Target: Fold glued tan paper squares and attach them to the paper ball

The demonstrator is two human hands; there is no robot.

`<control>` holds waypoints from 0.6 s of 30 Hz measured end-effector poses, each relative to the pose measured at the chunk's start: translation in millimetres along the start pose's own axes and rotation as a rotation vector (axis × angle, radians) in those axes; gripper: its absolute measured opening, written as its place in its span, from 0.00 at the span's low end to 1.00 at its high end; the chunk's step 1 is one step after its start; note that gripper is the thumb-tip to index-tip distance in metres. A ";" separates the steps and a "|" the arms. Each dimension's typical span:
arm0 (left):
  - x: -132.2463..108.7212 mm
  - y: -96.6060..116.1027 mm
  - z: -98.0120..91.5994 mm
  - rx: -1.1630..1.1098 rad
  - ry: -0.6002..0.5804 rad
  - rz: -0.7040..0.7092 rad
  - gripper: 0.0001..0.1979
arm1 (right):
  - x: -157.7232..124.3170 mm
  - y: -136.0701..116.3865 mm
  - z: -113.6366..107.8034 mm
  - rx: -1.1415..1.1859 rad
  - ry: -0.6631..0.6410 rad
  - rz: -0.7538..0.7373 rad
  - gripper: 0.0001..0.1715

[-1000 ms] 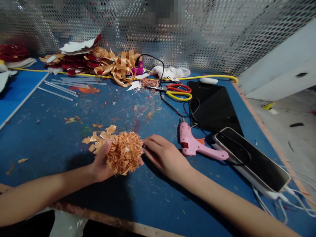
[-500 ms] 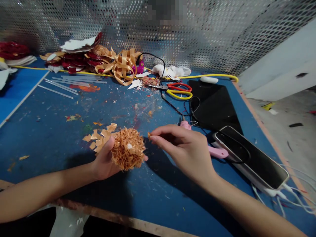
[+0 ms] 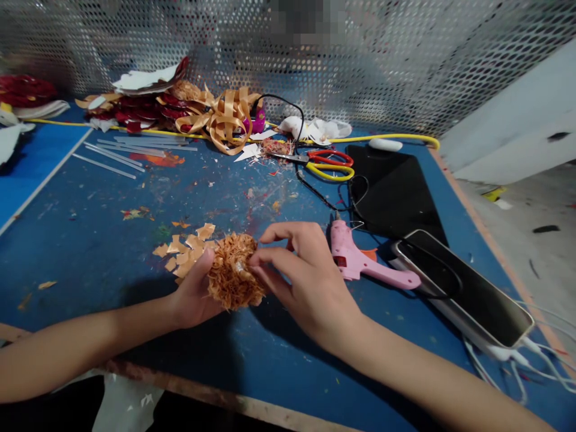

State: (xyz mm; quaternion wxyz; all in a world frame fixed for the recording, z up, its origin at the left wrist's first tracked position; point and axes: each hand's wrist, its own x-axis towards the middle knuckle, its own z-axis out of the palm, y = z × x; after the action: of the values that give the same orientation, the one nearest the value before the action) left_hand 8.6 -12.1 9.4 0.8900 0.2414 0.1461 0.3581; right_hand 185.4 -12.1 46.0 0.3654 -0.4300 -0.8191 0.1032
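Observation:
A ruffled ball of orange-gold ribbon pieces rests in my left hand, whose thumb lies on its left side. A pale glossy spot shows near the ball's centre. My right hand touches the ball's right side, thumb and fingers bent close together at its surface; whatever lies between the fingertips is too small to make out. Several loose gold ribbon squares lie on the table behind my left hand. The pink glue gun lies to the right of my right hand.
Scissors with red and yellow handles lie near a black tablet. A phone on a white block with cables is at the right. Clear glue sticks, gold ribbon and dark red pieces line the back left.
My right hand has moved left from beside the ball onto its right side, uncovering the glue gun. The ball is turned slightly, with its pale spot now facing more to the right.

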 end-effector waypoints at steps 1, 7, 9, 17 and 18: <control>-0.1 -0.8 -0.7 -0.003 -0.003 0.001 0.22 | -0.6 -0.4 0.2 -0.039 0.002 -0.024 0.06; -0.6 -6.5 -3.6 0.005 0.007 0.022 0.24 | -3.6 -1.8 -1.0 -0.179 0.000 -0.106 0.10; -1.1 -8.1 -3.7 0.029 0.021 0.023 0.24 | -4.2 -2.4 -0.3 -0.182 -0.020 -0.104 0.11; -1.5 3.9 -0.6 0.042 0.043 0.047 0.27 | 2.7 5.8 -14.2 0.000 0.137 0.033 0.02; -0.8 8.0 0.1 0.039 0.074 0.073 0.29 | 2.9 9.3 -16.9 0.021 0.140 0.064 0.03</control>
State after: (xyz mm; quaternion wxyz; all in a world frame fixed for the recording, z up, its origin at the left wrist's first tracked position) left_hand 3.6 -7.7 13.8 0.8654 0.2505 0.1771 0.3963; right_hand 201.8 -6.6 55.0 0.4228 -0.4582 -0.7763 0.0933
